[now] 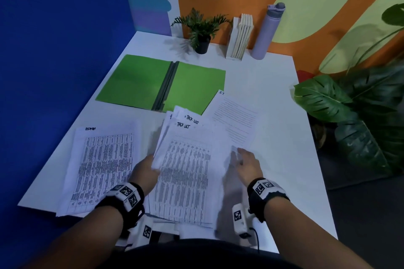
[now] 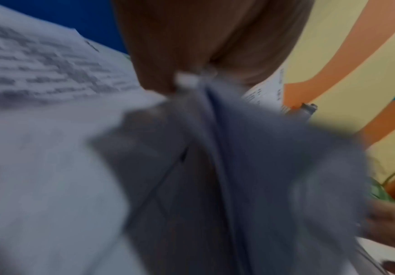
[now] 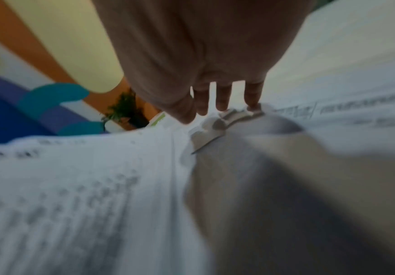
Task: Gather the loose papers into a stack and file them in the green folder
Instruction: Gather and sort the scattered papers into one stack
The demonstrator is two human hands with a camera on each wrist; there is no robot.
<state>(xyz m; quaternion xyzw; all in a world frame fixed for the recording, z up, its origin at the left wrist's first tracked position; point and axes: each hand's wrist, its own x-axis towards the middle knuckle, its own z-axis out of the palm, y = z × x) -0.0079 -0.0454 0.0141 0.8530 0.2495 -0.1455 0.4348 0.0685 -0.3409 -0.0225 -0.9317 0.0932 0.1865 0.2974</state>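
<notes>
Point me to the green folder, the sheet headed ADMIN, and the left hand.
green folder (image 1: 135, 82): head view, left inside cover.
ADMIN sheet (image 1: 105, 159): head view, printed table.
left hand (image 1: 143, 171): head view, back of hand.

The folder (image 1: 160, 85) lies open in the middle of the desk (image 1: 284, 137). Papers (image 1: 185, 170) lie before it, along the near edge. A plant (image 1: 202, 30), books (image 1: 239, 37) and bottle (image 1: 265, 30) stand along the far edge.
</notes>
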